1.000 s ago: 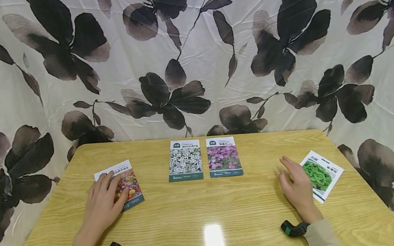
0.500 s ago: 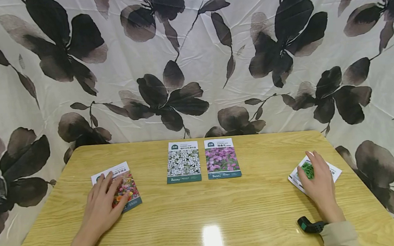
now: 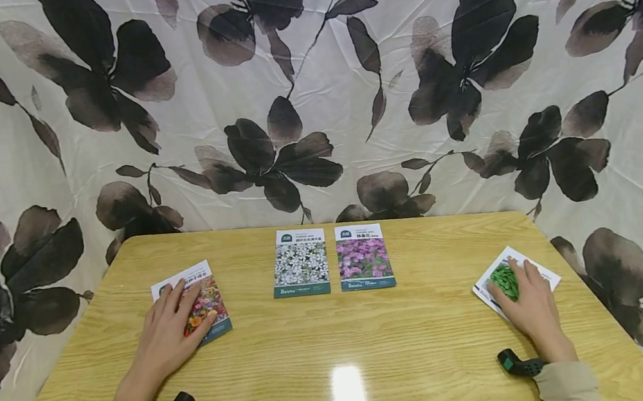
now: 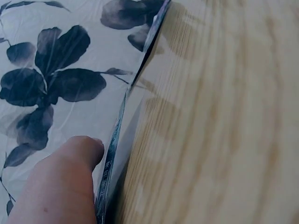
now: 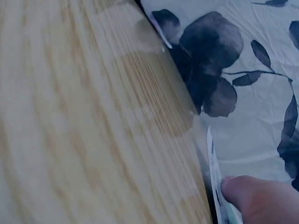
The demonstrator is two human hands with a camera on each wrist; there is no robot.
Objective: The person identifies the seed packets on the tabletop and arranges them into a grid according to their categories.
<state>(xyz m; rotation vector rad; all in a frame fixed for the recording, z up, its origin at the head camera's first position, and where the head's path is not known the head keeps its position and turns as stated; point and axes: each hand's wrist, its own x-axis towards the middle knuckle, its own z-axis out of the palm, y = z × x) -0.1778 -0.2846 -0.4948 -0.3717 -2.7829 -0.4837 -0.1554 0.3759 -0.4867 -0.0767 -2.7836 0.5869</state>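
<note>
At the left of the table, my left hand (image 3: 163,338) rests on a seed packet with a picture of mixed colourful flowers (image 3: 213,298), fingers spread over its upper left part. In the left wrist view the thumb (image 4: 70,170) lies by that packet's edge (image 4: 108,163). Over at the right, my right hand (image 3: 536,312) lies on a tilted white seed packet with green leaves (image 3: 502,280), its fingertips on the picture and the palm side hiding its lower right. The right wrist view shows the thumb (image 5: 261,198) touching that packet's face (image 5: 216,186).
Side by side at the back middle lie a white-flower seed packet (image 3: 301,264) and a pink-flower seed packet (image 3: 364,257). All the packets lie on a wooden table (image 3: 267,360). A floral cloth (image 3: 315,130) hangs behind its far edge.
My right hand has moved right from beside the green-leaf packet onto it, and the packet has turned and shifted slightly. The left hand stays on its packet.
</note>
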